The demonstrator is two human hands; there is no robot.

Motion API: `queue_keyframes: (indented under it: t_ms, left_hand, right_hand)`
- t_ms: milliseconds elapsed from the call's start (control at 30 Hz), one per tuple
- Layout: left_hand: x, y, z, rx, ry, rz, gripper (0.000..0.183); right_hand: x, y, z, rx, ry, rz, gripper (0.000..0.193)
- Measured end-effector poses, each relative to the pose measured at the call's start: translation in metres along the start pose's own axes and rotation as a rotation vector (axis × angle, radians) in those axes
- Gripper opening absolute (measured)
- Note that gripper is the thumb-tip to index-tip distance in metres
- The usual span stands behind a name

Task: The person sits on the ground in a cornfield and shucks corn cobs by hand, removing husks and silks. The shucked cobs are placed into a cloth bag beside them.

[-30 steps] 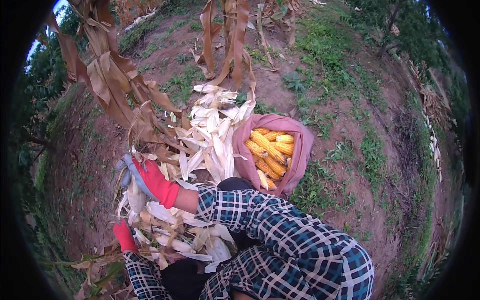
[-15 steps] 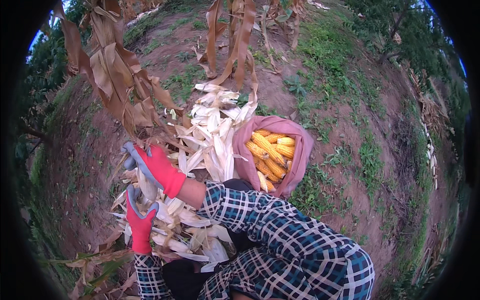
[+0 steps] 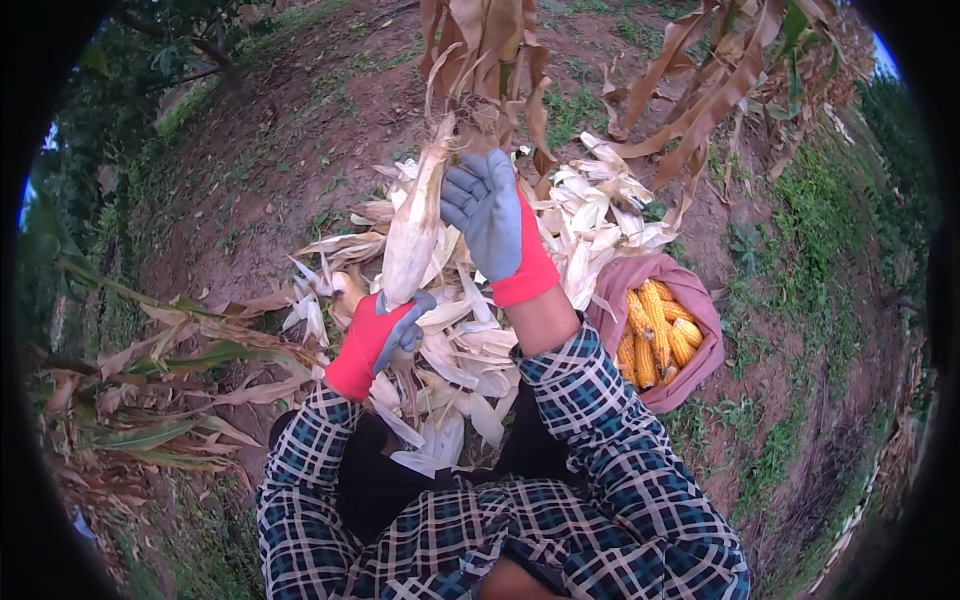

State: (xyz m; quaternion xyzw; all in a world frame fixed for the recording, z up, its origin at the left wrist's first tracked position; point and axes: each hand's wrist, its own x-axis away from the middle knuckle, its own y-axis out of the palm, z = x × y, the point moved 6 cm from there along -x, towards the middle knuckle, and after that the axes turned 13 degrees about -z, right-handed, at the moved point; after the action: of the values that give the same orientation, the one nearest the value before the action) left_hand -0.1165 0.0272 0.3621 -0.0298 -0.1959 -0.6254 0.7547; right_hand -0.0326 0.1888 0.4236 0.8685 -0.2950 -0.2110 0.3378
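Note:
A corn ear still in its pale dry husk stands nearly upright, its tapered brown tip pointing away from me. My left hand, in a red and grey work glove, is closed round its lower end. Close beside the upper part of the ear, on its right, is my right hand in a matching glove. Its grey palm side shows, the fingers are stretched out and slightly bent, and nothing is held in them. Loose stripped husks lie heaped under both hands.
A pink cloth sack of bare yellow corn cobs stands open at the right. Dry corn stalks rise ahead, and others at far right. Fallen stalks with leaves lie at left.
The view has swung left, so the sack now appears farther right. A husked ear now shows plainly in my left hand. My right hand has turned its palm side into view.

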Motion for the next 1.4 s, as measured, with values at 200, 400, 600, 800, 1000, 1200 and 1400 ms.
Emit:
queue_keyframes:
  t_ms: [200,400,600,800,1000,1200,1400]
  left_hand:
    - [0.007,-0.03,0.003,-0.064,0.082,0.195,0.019]
    - [0.02,-0.044,0.029,-0.849,0.484,0.445,0.025]
    - [0.031,-0.017,0.018,-0.012,-0.102,-0.153,0.025]
    - [0.054,0.024,0.016,0.242,-0.067,-0.709,0.032]
    - [0.029,-0.012,-0.005,-0.138,0.003,-0.142,0.03]
    - [0.024,-0.007,-0.018,-0.012,-0.113,-0.209,0.023]
    - [0.027,0.011,-0.02,0.044,-0.041,-0.041,0.019]
  right_hand:
    - [0.0,0.003,0.022,0.163,0.053,-0.007,0.049]
    - [0.006,0.019,0.014,0.439,0.008,-0.051,0.029]
    - [0.011,0.023,0.011,0.243,0.082,-0.217,0.041]
    - [0.02,0.048,0.002,0.173,0.111,-0.536,0.05]
    - [0.011,0.031,0.009,0.406,0.118,-0.208,0.034]
    - [0.005,0.025,0.023,0.121,0.05,-0.119,0.033]
    - [0.005,-0.007,0.031,0.166,-0.113,0.079,0.013]
